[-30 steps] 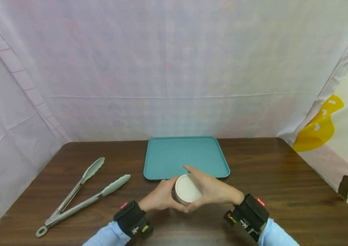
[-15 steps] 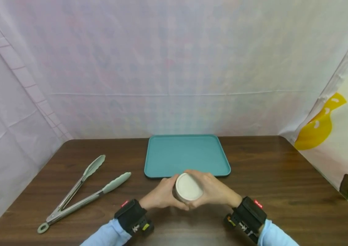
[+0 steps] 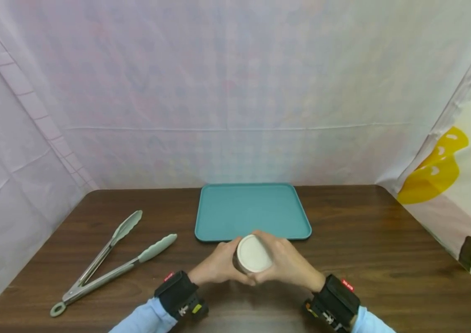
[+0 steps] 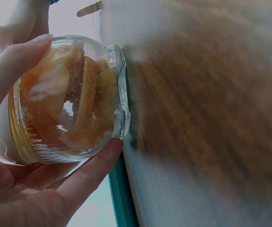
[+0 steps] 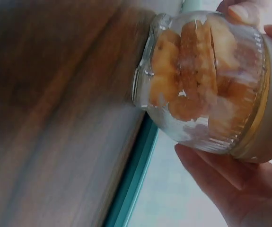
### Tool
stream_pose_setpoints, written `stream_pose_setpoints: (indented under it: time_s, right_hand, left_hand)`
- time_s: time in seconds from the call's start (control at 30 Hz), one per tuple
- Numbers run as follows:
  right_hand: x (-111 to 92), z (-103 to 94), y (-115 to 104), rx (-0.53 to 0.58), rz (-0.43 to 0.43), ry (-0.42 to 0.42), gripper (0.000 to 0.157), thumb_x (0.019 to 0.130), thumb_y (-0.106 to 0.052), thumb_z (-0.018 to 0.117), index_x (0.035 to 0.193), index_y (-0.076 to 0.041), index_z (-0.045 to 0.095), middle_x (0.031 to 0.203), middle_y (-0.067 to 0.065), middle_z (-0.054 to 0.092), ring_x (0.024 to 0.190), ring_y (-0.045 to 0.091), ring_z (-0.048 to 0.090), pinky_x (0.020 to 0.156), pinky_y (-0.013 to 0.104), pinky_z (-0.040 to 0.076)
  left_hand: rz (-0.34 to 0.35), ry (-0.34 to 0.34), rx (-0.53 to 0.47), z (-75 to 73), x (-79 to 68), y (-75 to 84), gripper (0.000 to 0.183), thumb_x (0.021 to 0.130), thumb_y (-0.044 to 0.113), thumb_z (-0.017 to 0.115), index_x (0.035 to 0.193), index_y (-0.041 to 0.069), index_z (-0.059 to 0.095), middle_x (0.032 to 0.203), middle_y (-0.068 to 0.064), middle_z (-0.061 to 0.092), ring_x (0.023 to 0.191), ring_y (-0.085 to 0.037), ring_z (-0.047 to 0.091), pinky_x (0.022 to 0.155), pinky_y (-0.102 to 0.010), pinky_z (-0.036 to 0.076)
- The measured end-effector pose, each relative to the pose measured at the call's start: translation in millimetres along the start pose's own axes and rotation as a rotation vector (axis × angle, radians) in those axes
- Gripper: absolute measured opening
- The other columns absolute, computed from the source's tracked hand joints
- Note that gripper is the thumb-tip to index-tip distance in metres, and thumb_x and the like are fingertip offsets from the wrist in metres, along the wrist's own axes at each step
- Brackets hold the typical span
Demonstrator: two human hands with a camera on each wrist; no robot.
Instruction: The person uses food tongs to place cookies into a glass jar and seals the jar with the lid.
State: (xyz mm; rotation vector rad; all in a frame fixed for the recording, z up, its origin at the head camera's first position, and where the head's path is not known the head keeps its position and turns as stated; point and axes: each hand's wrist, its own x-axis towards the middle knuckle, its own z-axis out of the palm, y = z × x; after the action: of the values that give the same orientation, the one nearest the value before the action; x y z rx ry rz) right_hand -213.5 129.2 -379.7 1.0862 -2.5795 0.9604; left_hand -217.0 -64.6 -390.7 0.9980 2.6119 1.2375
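A round glass jar (image 4: pixel 72 101) with a pale screw lid (image 3: pixel 254 253) stands upright at the table's front middle, its base at or very near the wood. Golden-brown biscuit-like pieces (image 5: pixel 192 71) fill it, seen through the glass in both wrist views. My left hand (image 3: pixel 220 265) grips the jar from the left, thumb on the near side and fingers round the far side. From the right, my right hand (image 3: pixel 287 261) curls round the jar's upper part and the lid. The thumbs meet in front. Part of the jar's body is hidden beneath the lid and hands in the head view.
Just behind the jar lies a teal tray (image 3: pixel 252 210) on the dark wooden table (image 3: pixel 364 240). Metal tongs (image 3: pixel 94 282) with pale green tips lie spread at the left. A pale cloth (image 3: pixel 227 92) hangs behind the table.
My right forefinger, stretched out past the lid a second ago, has drawn in round it, and the right wrist has turned slightly. The left hand and the jar stay almost in place.
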Motion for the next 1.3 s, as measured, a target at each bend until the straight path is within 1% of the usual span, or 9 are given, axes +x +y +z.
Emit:
stream_pose_setpoints:
  time_s: [0.2,0.4,0.47,0.57,0.7,0.83,1.0,1.17,1.3]
  right_hand:
    - [-3.8,2.6,0.5,0.014,0.027,0.002,0.074,0.061,-0.037,0.076,0.122,-0.007,0.046,0.108,0.002,0.057,0.09,0.014,0.057,0.07,0.026,0.047]
    - [-11.7,0.4,2.0,0.128,0.144,-0.094,0.1,0.063,-0.045,0.077,0.139,-0.005,0.025,0.125,0.013,0.048,0.105,0.023,0.052,0.078,0.036,0.046]
    - [-12.6,-0.8,3.1,0.159,0.153,-0.121,0.106,0.061,-0.043,0.079,0.14,-0.005,0.02,0.126,0.015,0.046,0.108,0.026,0.051,0.081,0.039,0.045]
    - [-11.3,-2.9,4.8,0.17,0.152,-0.131,0.105,0.058,-0.04,0.081,0.139,-0.007,0.023,0.126,0.012,0.047,0.109,0.026,0.05,0.084,0.041,0.043]
    - [-7.5,-6.3,6.7,0.168,0.157,-0.133,0.098,0.057,-0.038,0.082,0.135,-0.011,0.029,0.124,0.008,0.048,0.109,0.024,0.05,0.084,0.041,0.042]
    - [-2.9,-8.0,9.5,0.16,0.147,-0.144,0.097,0.059,-0.038,0.081,0.134,-0.008,0.029,0.122,0.009,0.049,0.108,0.026,0.051,0.083,0.042,0.043]
    - [2.6,-8.7,13.2,0.166,0.146,-0.149,0.096,0.058,-0.037,0.082,0.134,-0.008,0.03,0.122,0.008,0.049,0.108,0.025,0.05,0.085,0.046,0.039]
    - [4.9,-8.2,17.0,0.15,0.152,-0.15,0.097,0.057,-0.041,0.082,0.133,-0.009,0.031,0.122,0.007,0.05,0.11,0.024,0.048,0.086,0.052,0.032]
    - [4.8,-8.8,19.8,0.146,0.134,-0.153,0.098,0.056,-0.041,0.082,0.133,-0.007,0.031,0.123,0.008,0.049,0.111,0.025,0.047,0.087,0.054,0.031]
  left_hand:
    - [-0.002,-0.002,0.005,0.2,-0.6,0.6,0.083,0.057,0.031,0.083,0.124,0.002,0.044,0.113,-0.009,0.058,0.1,-0.021,0.056,0.084,-0.03,0.043]
    - [-0.032,-0.035,-0.024,-1.5,-0.4,2.5,0.082,0.06,0.028,0.082,0.126,0.001,0.041,0.117,-0.011,0.055,0.105,-0.023,0.054,0.087,-0.031,0.042]
    - [-0.037,-0.039,-0.034,-1.8,-0.2,3.2,0.082,0.06,0.027,0.082,0.126,0.001,0.041,0.117,-0.011,0.055,0.105,-0.023,0.053,0.088,-0.032,0.041]
    - [-0.036,-0.03,-0.04,-2.1,0.4,4.0,0.083,0.059,0.028,0.083,0.126,0.002,0.041,0.118,-0.01,0.054,0.105,-0.023,0.053,0.088,-0.033,0.041]
    - [-0.029,0.011,-0.018,-1.2,2.6,3.5,0.084,0.058,0.028,0.084,0.126,0.003,0.043,0.117,-0.01,0.055,0.105,-0.023,0.053,0.087,-0.035,0.041]
    - [-0.039,0.04,-0.039,-1.4,3.6,2.7,0.086,0.057,0.027,0.084,0.127,0.003,0.042,0.118,-0.011,0.054,0.106,-0.024,0.052,0.089,-0.039,0.039]
    - [-0.045,0.051,-0.047,-3.5,5.2,1.7,0.087,0.058,0.028,0.083,0.129,0.003,0.039,0.12,-0.012,0.052,0.108,-0.025,0.05,0.09,-0.044,0.037]
    - [-0.049,0.053,-0.056,-3.6,6.7,-0.1,0.088,0.059,0.03,0.083,0.13,0.003,0.039,0.121,-0.012,0.052,0.109,-0.025,0.05,0.09,-0.042,0.038]
    - [-0.05,0.047,-0.079,-3.5,7.0,-0.3,0.089,0.059,0.029,0.083,0.131,0.003,0.037,0.123,-0.013,0.05,0.111,-0.025,0.049,0.091,-0.042,0.037]
